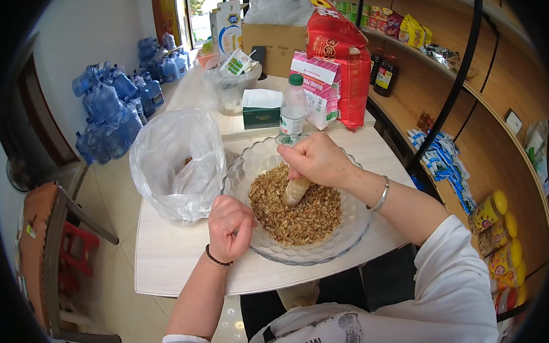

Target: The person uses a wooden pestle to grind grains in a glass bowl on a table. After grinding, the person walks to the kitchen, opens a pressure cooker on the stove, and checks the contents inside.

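My right hand (317, 163) is closed round the upper end of a wooden pestle (296, 192), which leans with its lower tip in crushed brown nuts or grain (299, 225). These pieces lie in a wide, clear bowl with a scalloped rim (305, 260). At the bowl's left rim, my left hand (232, 228) is curled and grips the edge. Just beyond that hand stands an open, translucent plastic bag (179, 161) with a few brown bits visible inside.
Behind the bowl, on the pale table (178, 261), are a green-capped plastic bottle (293, 105), a tissue box (262, 109), a pink washing powder bag (317, 88) and a tall red bag (338, 60). Shelves with packets and jars (489, 211) line the right side.
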A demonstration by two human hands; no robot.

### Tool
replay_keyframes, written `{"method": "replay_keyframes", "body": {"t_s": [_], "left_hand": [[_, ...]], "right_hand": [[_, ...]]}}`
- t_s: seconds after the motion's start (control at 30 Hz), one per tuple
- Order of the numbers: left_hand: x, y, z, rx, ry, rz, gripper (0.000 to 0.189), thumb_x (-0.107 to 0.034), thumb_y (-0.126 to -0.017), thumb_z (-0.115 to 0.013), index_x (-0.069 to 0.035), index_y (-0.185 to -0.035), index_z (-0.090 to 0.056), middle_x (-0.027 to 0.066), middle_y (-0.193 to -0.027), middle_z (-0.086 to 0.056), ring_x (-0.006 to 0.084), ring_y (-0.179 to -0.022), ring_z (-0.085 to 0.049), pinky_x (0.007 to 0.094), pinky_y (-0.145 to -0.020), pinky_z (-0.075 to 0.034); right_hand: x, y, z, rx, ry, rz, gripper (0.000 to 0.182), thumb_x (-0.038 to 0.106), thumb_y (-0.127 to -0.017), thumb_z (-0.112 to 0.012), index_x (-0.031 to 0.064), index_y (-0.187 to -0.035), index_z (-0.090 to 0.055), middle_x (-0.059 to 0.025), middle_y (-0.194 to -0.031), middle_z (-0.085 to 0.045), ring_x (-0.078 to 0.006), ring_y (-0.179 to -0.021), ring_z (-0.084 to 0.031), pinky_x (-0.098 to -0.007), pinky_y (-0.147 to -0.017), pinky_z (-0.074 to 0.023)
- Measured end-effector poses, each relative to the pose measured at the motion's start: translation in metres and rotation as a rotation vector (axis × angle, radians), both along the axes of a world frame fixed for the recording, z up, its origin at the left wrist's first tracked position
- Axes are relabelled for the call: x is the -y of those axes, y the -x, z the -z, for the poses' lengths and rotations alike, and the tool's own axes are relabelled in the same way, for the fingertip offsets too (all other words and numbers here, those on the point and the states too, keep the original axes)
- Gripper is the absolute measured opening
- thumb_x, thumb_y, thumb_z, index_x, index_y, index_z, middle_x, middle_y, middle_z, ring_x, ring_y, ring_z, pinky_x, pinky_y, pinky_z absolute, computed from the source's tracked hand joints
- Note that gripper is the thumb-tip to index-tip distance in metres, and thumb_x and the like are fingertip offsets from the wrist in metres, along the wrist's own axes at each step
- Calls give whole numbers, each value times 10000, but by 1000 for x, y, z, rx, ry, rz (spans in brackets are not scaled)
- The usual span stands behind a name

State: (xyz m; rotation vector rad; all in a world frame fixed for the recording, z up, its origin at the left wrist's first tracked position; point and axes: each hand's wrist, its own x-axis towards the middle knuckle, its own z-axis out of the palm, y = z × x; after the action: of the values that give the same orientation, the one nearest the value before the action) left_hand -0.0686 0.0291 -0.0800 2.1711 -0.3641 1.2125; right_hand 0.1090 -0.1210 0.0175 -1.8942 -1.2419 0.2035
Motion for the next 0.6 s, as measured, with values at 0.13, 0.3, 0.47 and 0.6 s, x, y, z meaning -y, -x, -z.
{"method": "replay_keyframes", "body": {"t_s": [0.13,0.3,0.47,0.6], "left_hand": [[0,2,-1,39,14,-4,136,-5,-707,-560,-83,-598,-582,37,-678,-616,216,-657,-533,335,-694,-384],[-1,1,0,3,-4,-5,153,-12,-749,-527,-80,-624,-584,45,-687,-615,222,-669,-521,338,-722,-379],[-2,3,-2,13,-15,-1,152,-21,-752,-534,-79,-620,-581,43,-687,-615,220,-666,-521,338,-719,-380],[-2,1,1,10,-8,1,150,-41,-762,-546,-81,-623,-585,42,-688,-614,219,-671,-522,338,-720,-380]], "right_hand": [[0,-1,-14,88,25,-26,486,342,-929,-554,8,-594,-666,-92,-524,-635,-190,-491,-627,-326,-579,-506],[1,-4,-1,51,15,4,484,343,-927,-561,9,-594,-669,-91,-518,-631,-195,-477,-628,-327,-557,-503],[-2,-4,-15,93,-6,-10,498,347,-927,-564,9,-575,-663,-80,-514,-632,-166,-479,-630,-308,-545,-499],[0,-12,-18,42,-76,11,506,325,-936,-562,5,-554,-645,-81,-509,-628,-146,-485,-635,-291,-526,-493]]}}
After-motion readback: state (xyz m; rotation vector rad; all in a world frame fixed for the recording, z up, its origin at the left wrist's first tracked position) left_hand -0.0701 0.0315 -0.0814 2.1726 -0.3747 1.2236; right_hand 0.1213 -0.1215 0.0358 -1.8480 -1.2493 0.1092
